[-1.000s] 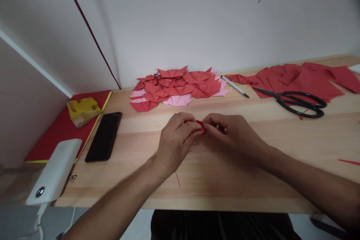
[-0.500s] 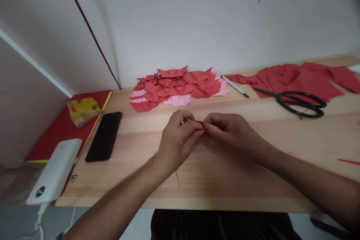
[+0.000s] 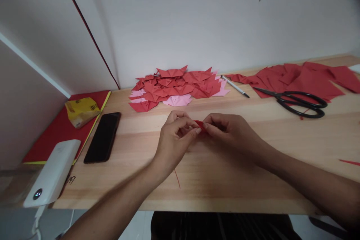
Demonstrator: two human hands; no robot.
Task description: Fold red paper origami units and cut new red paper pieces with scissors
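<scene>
Over the middle of the wooden table (image 3: 230, 180), my left hand (image 3: 174, 140) and my right hand (image 3: 233, 133) meet fingertip to fingertip. Both pinch a small piece of red paper (image 3: 200, 124), most of it hidden by the fingers. Behind the hands, against the wall, lies a pile of folded red and pink paper shapes (image 3: 177, 87).
Black scissors (image 3: 298, 101) lie on loose red paper sheets (image 3: 300, 77) at the right. A white pen (image 3: 234, 86) sits beside the pile. At the left are a black phone (image 3: 102, 137), a white power bank (image 3: 52, 172), a red folder (image 3: 59, 127) and a yellow packet (image 3: 81, 109).
My left fingers have shifted slightly on the red paper piece, the thumb now below it. Both hands stay in the same spot.
</scene>
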